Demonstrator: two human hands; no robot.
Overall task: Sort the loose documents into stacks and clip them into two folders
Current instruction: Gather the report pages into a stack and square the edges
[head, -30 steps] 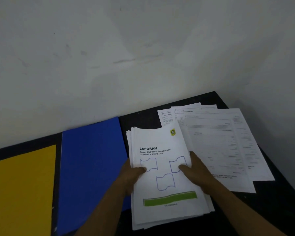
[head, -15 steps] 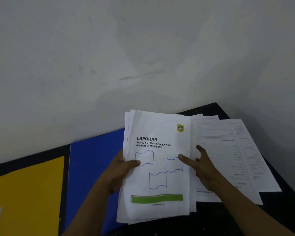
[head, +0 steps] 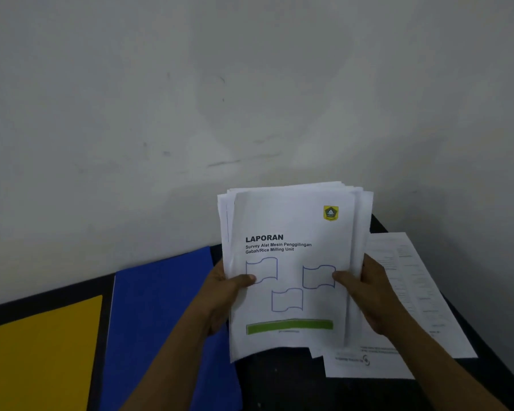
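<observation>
Gripping a thick stack of printed documents point(head: 291, 292) by its two long edges, the person holds it upright and tilted slightly back, in front of the pale wall point(head: 190, 99) and above the black table point(head: 282, 381). The left hand point(head: 220, 298) clasps the left edge: the thumb lies across the front, and the other fingers are curled behind the paper, out of sight. The right hand point(head: 371, 295) clasps the right edge in the same way, thumb pressed on the front.

The sheets are unevenly aligned, with corners fanning out at the top. The top sheet point(head: 279, 221) reads "LAPORAN" above "Survey Alat Mesin Penggilingan Gabah/Rice Milling Unit". It carries a yellow crest point(head: 330, 213) at upper right, three blue flag outlines and a green bar point(head: 290, 326) near the bottom. Whether the stack's lower edge touches the table cannot be told.

Behind and to the right of the stack, loose sheets point(head: 413, 292) lie overlapping on the table, their print too small to read. To the left a blue folder point(head: 161, 321) lies flat, with the left forearm crossing over it. Farther left lies a yellow folder point(head: 42, 351), a strip of bare table between the two.
</observation>
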